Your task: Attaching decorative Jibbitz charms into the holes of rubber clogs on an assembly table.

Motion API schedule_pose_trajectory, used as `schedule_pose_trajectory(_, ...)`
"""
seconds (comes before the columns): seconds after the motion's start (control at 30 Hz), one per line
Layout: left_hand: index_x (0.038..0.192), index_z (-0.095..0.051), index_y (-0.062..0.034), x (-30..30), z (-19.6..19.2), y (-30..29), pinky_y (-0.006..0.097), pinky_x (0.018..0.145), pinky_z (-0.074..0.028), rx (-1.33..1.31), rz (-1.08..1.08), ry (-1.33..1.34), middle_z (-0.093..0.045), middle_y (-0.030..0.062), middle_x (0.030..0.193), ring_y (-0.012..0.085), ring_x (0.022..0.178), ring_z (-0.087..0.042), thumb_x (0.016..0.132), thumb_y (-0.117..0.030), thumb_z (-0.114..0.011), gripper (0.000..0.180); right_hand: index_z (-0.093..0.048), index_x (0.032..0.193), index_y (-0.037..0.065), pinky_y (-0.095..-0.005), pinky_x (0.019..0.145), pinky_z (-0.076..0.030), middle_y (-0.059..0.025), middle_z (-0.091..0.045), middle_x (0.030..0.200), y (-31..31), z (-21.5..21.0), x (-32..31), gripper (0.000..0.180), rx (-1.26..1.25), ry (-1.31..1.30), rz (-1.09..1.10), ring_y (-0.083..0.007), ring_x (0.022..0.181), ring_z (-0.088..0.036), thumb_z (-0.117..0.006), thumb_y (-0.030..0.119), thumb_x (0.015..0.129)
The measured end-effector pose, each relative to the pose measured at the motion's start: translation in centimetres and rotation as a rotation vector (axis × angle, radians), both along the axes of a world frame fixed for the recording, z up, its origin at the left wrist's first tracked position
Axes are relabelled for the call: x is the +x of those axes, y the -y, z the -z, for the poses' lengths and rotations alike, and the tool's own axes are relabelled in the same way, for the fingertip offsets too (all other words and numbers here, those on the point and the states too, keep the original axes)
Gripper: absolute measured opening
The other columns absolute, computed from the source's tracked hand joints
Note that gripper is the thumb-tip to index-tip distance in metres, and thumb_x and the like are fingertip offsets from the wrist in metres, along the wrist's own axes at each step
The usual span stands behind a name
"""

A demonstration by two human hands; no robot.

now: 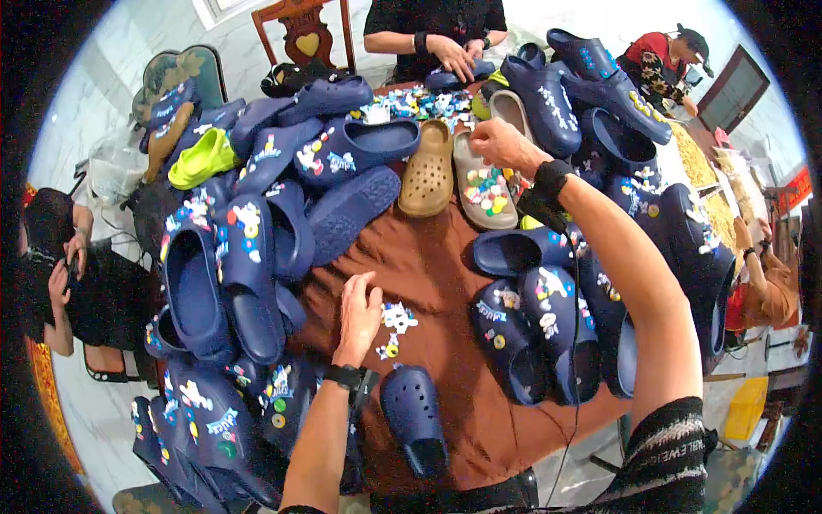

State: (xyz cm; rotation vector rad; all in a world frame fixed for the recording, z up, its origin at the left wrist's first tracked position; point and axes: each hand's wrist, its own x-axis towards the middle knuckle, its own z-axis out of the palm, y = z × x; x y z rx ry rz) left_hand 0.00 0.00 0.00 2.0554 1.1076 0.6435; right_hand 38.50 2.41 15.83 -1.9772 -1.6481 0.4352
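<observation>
My left hand (358, 313) rests on the brown cloth with its fingers stretched out, holding nothing I can see. Beside it lie a small pile of white shoe charms (399, 317) and a few yellow ones (390, 349). Just below them sits a single navy clog (413, 420), its holed upper bare of charms. My right hand (512, 147) reaches far forward over a grey clog (473, 210) that holds many coloured round charms (487, 190). Its fingers are bent and drawn together; whatever lies between the tips is hidden. A tan clog (426, 176) stands left of the grey one.
Navy clogs with charms are heaped at the left (248, 231) and right (548, 317). A lime clog (204, 160) lies among the left heap. Beyond a spread of loose charms (419, 104), a person (437, 34) handles a navy clog. A dark cable (575, 377) hangs by my right arm.
</observation>
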Motion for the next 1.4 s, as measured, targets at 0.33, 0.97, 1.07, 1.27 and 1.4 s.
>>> schedule_pose_trajectory(0.33,0.128,-0.057,-0.0012,1.4,7.7,-4.2,0.050,0.112,-0.032,0.262,-0.013,-0.117,-0.050,0.0192,0.135,0.0395,0.129,-0.043,0.095,-0.013,-0.053,0.036,-0.072,0.103,0.000,-0.0458,0.084,-0.053,-0.0271,-0.071,0.096,-10.8,7.0,8.8,0.031,-0.007,0.030,-0.019,-0.0392,0.093,-0.070,-0.062,0.021,0.082)
schedule_pose_trajectory(0.97,0.130,-0.060,-0.0072,1.1,7.4,-2.9,0.054,0.112,-0.032,0.147,-0.082,-0.335,-0.049,0.0176,0.140,0.0416,0.134,-0.041,0.089,-0.017,-0.061,0.043,-0.046,0.147,0.011,-0.0487,0.110,-0.042,-0.0279,-0.044,0.146,-33.5,20.6,11.3,0.087,-0.060,0.302,-0.169,-0.0451,0.133,-0.048,-0.083,0.042,0.076)
schedule_pose_trajectory(1.07,0.130,-0.060,-0.0080,1.5,7.0,-3.0,0.054,0.110,-0.034,0.155,-0.083,-0.363,-0.049,0.0173,0.140,0.0412,0.134,-0.042,0.087,-0.017,-0.064,0.045,-0.040,0.151,0.018,-0.0496,0.112,-0.041,-0.0254,-0.044,0.148,-34.6,22.0,12.2,0.098,-0.013,0.318,-0.119,-0.0459,0.133,-0.048,-0.088,0.045,0.070)
schedule_pose_trajectory(1.27,0.130,-0.061,-0.0093,1.3,7.0,-3.0,0.053,0.109,-0.035,0.122,-0.076,-0.395,-0.050,0.0167,0.140,0.0406,0.133,-0.043,0.083,-0.019,-0.069,0.048,-0.030,0.157,0.028,-0.0544,0.114,-0.036,-0.0201,-0.028,0.158,-37.2,22.7,11.9,0.111,0.015,0.316,-0.214,-0.0492,0.141,-0.034,-0.091,0.039,0.065)
schedule_pose_trajectory(1.4,0.128,-0.062,-0.0097,1.5,6.6,-2.8,0.053,0.109,-0.035,0.111,-0.091,-0.394,-0.050,0.0166,0.139,0.0400,0.133,-0.044,0.082,-0.019,-0.070,0.048,-0.031,0.157,0.025,-0.0496,0.116,-0.035,-0.0229,-0.028,0.158,-37.6,22.2,11.0,0.107,-0.024,0.366,-0.217,-0.0479,0.142,-0.033,-0.089,0.039,0.069)
